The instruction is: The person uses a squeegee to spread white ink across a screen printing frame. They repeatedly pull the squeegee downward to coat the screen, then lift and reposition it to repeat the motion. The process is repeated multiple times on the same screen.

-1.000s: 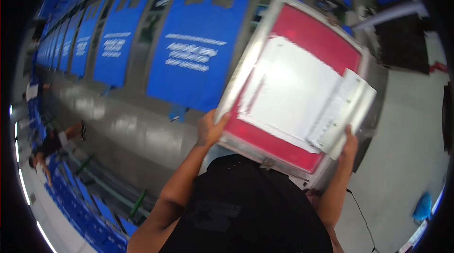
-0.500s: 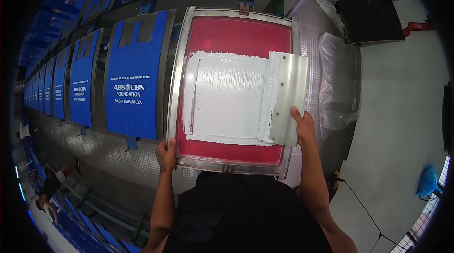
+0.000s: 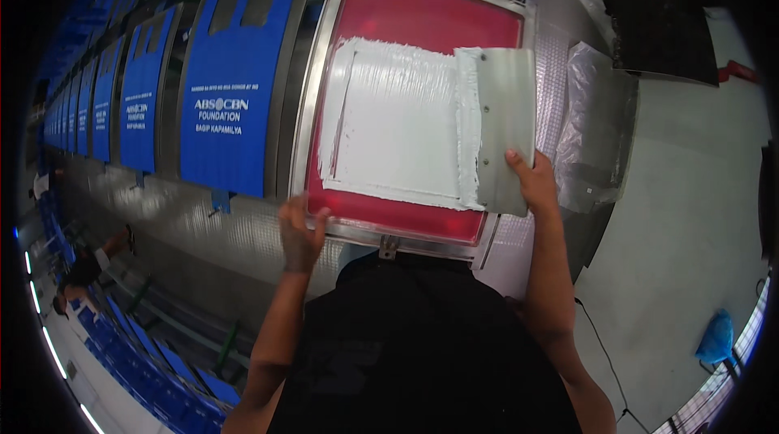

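A screen printing frame point(image 3: 305, 109) with a metal border and red mesh point(image 3: 430, 12) lies in front of me. White ink point(image 3: 398, 125) covers the middle of the mesh in a rough rectangle. Along the ink's right edge rests a wide metal squeegee point(image 3: 505, 117), its blade side coated in white. My right hand point(image 3: 537, 182) grips the squeegee near its lower right end, thumb on top. At the lower left corner of the frame is my left hand point(image 3: 302, 231), slightly blurred, thumb and fingers apart, holding nothing.
Blue fabric bag pieces point(image 3: 231, 93) with white print lie on boards in a long row to the left. Right of the frame are a plastic-wrapped sheet point(image 3: 592, 133) and a black panel point(image 3: 661, 16). Another person point(image 3: 85, 267) is at the far lower left.
My left hand has loosened from the frame's left edge and spread at the corner. The right hand still holds the squeegee at the ink's right side. The whole view has shifted and tilted slightly.
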Demonstrator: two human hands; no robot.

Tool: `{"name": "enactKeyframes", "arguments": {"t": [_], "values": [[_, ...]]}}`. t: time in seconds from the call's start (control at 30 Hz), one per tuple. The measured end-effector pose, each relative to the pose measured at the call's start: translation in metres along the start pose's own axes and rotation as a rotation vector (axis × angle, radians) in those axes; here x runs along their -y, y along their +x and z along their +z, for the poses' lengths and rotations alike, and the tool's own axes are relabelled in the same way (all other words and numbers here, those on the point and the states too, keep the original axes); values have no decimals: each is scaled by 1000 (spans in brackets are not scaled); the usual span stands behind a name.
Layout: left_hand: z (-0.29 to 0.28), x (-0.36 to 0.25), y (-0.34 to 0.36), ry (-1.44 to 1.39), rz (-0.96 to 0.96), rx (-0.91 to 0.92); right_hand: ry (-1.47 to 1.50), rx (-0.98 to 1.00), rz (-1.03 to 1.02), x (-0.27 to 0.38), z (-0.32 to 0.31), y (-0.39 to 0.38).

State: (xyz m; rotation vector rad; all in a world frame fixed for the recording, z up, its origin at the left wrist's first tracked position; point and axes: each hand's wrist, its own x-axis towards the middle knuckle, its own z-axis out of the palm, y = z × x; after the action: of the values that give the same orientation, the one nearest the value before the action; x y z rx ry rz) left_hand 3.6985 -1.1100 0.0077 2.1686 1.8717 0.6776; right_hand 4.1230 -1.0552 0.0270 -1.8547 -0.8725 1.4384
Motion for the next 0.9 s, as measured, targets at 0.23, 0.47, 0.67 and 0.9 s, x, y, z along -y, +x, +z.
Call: {"name": "enactKeyframes", "arguments": {"t": [0.23, 0.47, 0.67, 0.9], "values": [[23, -81, -98, -730, -785, 522, -840, 181, -372, 87, 52, 62], [46, -80, -113, -979, -1192, 465, -1116, -106, -1083, 28, 101, 102], [47, -76, -101, -749, -1124, 631, -1118, 71, -841, 41, 95, 18], [51, -61, -110, -969, -1277, 683, -1013, 404, -549, 46, 97, -63]]}}
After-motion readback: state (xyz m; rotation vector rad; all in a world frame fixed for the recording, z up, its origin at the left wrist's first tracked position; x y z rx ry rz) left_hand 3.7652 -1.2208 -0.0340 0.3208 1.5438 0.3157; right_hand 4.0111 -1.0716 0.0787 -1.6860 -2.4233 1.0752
